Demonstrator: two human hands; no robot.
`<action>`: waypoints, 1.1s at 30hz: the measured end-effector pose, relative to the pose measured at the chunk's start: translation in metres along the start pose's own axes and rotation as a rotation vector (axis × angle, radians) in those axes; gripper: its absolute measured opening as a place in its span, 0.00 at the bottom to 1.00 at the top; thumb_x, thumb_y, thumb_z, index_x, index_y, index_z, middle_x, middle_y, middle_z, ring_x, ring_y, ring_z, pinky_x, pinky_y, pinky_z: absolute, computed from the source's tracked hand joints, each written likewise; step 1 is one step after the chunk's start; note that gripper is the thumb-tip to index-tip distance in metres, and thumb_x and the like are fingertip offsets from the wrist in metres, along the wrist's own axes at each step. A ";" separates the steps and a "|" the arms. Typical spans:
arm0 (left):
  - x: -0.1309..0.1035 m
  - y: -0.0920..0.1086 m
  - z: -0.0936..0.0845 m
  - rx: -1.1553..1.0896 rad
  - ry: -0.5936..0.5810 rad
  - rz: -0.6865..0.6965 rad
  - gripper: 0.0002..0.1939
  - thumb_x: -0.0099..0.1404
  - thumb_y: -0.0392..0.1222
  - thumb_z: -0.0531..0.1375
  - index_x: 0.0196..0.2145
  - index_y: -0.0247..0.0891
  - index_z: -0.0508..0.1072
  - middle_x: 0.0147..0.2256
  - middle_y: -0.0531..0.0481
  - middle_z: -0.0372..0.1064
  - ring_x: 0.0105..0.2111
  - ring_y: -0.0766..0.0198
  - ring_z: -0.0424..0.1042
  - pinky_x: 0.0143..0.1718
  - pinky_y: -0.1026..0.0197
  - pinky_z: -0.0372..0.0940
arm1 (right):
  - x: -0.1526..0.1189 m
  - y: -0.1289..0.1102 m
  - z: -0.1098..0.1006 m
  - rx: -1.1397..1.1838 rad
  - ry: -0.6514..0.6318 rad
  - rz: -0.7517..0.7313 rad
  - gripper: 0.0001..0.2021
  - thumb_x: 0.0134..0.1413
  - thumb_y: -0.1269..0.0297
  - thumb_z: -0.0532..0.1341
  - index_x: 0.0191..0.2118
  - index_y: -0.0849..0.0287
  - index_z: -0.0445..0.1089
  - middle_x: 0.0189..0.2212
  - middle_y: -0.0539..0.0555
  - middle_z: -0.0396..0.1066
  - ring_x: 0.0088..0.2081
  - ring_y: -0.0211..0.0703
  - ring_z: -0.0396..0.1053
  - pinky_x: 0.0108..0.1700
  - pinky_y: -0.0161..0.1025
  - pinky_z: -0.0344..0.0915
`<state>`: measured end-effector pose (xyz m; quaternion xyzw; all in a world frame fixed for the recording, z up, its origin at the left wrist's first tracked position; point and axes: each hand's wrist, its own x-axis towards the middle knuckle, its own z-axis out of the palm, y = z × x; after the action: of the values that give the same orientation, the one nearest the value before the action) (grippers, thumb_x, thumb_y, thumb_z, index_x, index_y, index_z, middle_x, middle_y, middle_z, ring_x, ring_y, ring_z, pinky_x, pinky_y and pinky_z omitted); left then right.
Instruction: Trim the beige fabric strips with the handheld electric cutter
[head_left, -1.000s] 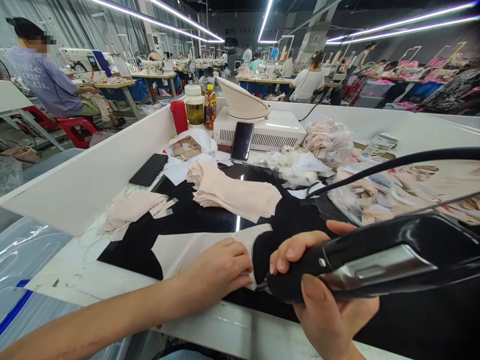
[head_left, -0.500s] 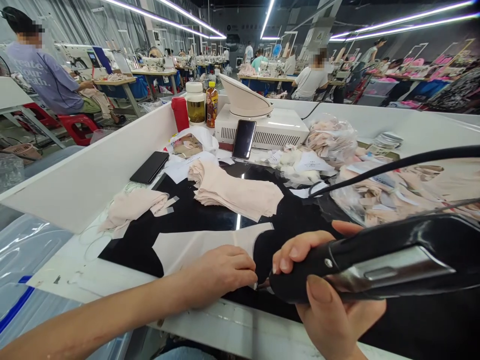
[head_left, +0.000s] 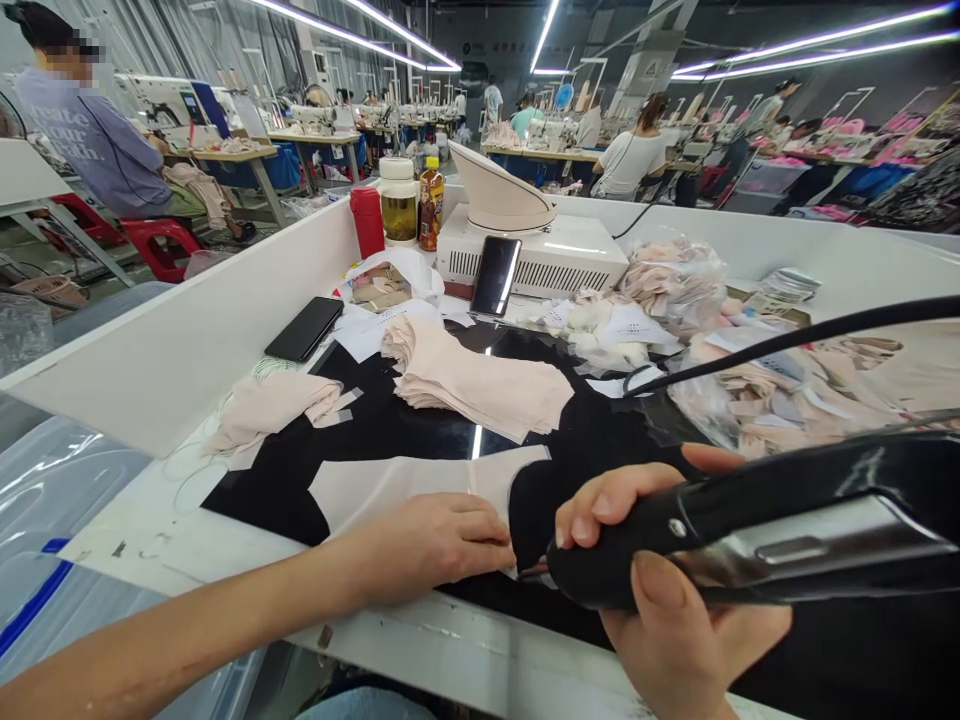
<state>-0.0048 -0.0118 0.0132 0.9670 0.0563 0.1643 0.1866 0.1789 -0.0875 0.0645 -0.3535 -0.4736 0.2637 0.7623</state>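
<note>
My right hand (head_left: 660, 620) grips a black hand-held tool (head_left: 787, 525) with a cable (head_left: 795, 340) running off to the right. Its tip touches the near edge of a pale fabric piece (head_left: 405, 485) lying flat on the black work surface (head_left: 420, 430). My left hand (head_left: 435, 540) presses flat on that fabric piece, fingers together, right beside the tool tip. Behind them lies a stack of pale pink fabric pieces (head_left: 480, 385), and a smaller bundle of pink fabric (head_left: 274, 405) sits to the left.
A white machine (head_left: 536, 255) with a phone (head_left: 496, 275) leaning on it stands at the back, beside a red flask (head_left: 367, 220), a jar and a bottle. Another phone (head_left: 304, 328) lies at left. Bags of fabric pieces (head_left: 757, 390) fill the right. White walls (head_left: 187, 330) enclose the table. Other people sew in the background.
Both hands stay in nearly the same place on the fabric; the left hand's fingers have edged slightly toward the tool tip. The view has shifted a little.
</note>
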 end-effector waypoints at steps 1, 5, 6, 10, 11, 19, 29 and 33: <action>0.000 0.000 0.000 0.009 0.004 0.010 0.13 0.81 0.32 0.54 0.54 0.34 0.77 0.48 0.41 0.79 0.52 0.58 0.76 0.60 0.58 0.69 | 0.000 0.000 0.000 0.004 0.000 -0.002 0.22 0.61 0.60 0.72 0.57 0.50 0.67 0.31 0.47 0.72 0.25 0.41 0.72 0.26 0.43 0.74; 0.001 -0.001 0.000 0.043 0.024 0.047 0.13 0.81 0.31 0.53 0.53 0.31 0.78 0.47 0.41 0.79 0.50 0.58 0.76 0.58 0.58 0.71 | 0.001 0.000 0.000 0.025 -0.010 -0.010 0.22 0.61 0.61 0.71 0.57 0.50 0.66 0.32 0.47 0.72 0.26 0.41 0.71 0.26 0.42 0.74; 0.001 -0.001 0.000 0.045 0.031 0.053 0.13 0.81 0.32 0.54 0.53 0.32 0.78 0.47 0.41 0.79 0.50 0.58 0.77 0.58 0.58 0.71 | 0.001 0.001 0.000 0.025 -0.010 -0.008 0.22 0.61 0.61 0.71 0.58 0.50 0.66 0.32 0.48 0.72 0.26 0.41 0.72 0.26 0.42 0.75; 0.001 -0.001 0.000 0.049 0.040 0.065 0.13 0.80 0.32 0.55 0.53 0.33 0.78 0.47 0.41 0.79 0.50 0.59 0.77 0.59 0.58 0.71 | 0.001 0.001 0.000 0.028 -0.004 -0.008 0.22 0.61 0.62 0.72 0.57 0.49 0.68 0.32 0.47 0.72 0.26 0.41 0.71 0.26 0.42 0.74; 0.001 -0.001 0.000 0.052 0.040 0.069 0.12 0.80 0.32 0.55 0.53 0.33 0.78 0.47 0.41 0.79 0.50 0.59 0.77 0.59 0.58 0.71 | 0.001 0.001 0.000 0.033 -0.003 -0.008 0.22 0.60 0.62 0.72 0.57 0.49 0.68 0.31 0.47 0.73 0.26 0.41 0.71 0.26 0.42 0.74; 0.000 -0.002 0.001 0.079 0.035 0.092 0.13 0.81 0.32 0.54 0.53 0.32 0.78 0.48 0.42 0.79 0.51 0.60 0.77 0.62 0.59 0.68 | -0.001 0.001 -0.002 0.037 0.002 -0.001 0.22 0.61 0.62 0.72 0.58 0.49 0.68 0.32 0.47 0.72 0.26 0.41 0.71 0.27 0.42 0.75; -0.001 -0.002 0.002 0.072 0.043 0.079 0.11 0.81 0.33 0.56 0.53 0.33 0.78 0.47 0.43 0.79 0.50 0.60 0.77 0.60 0.60 0.70 | 0.002 0.000 0.000 0.060 0.048 0.001 0.23 0.58 0.62 0.73 0.57 0.49 0.69 0.31 0.47 0.72 0.26 0.42 0.71 0.26 0.43 0.73; -0.001 -0.002 0.002 0.073 0.018 0.072 0.14 0.82 0.34 0.52 0.54 0.32 0.78 0.48 0.43 0.79 0.51 0.59 0.76 0.61 0.60 0.68 | 0.001 0.004 -0.001 0.066 0.034 0.011 0.23 0.59 0.63 0.72 0.58 0.48 0.68 0.32 0.47 0.72 0.27 0.42 0.72 0.27 0.43 0.74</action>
<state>-0.0051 -0.0108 0.0102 0.9730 0.0291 0.1775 0.1446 0.1799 -0.0849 0.0619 -0.3352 -0.4499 0.2773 0.7799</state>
